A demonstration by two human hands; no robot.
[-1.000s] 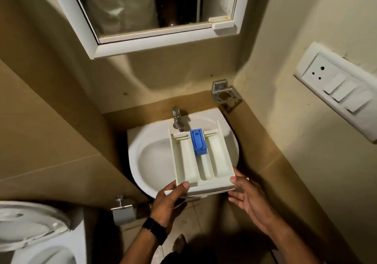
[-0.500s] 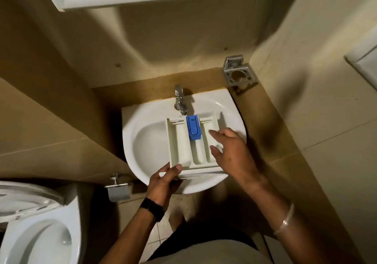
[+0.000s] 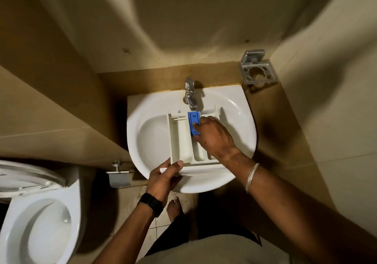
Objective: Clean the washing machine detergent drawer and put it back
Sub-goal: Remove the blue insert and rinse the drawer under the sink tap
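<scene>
Beige tiled walls close in around a white sink (image 3: 240, 121), the landmark. Left of it and lower stands a toilet (image 3: 40, 218). Across the sink's basin lies the detergent drawer (image 3: 181, 139). The left hand (image 3: 163, 179) grips the drawer's front panel at the sink's near rim. The right hand (image 3: 214, 137) pinches the drawer's blue insert (image 3: 192, 121), just below the tap (image 3: 189, 92).

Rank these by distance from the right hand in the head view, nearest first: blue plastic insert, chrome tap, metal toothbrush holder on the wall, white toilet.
1. Blue plastic insert: touched by the right hand.
2. Chrome tap: just behind, at the basin's back.
3. Metal toothbrush holder: on the wall, back right.
4. White toilet: far lower left.
</scene>
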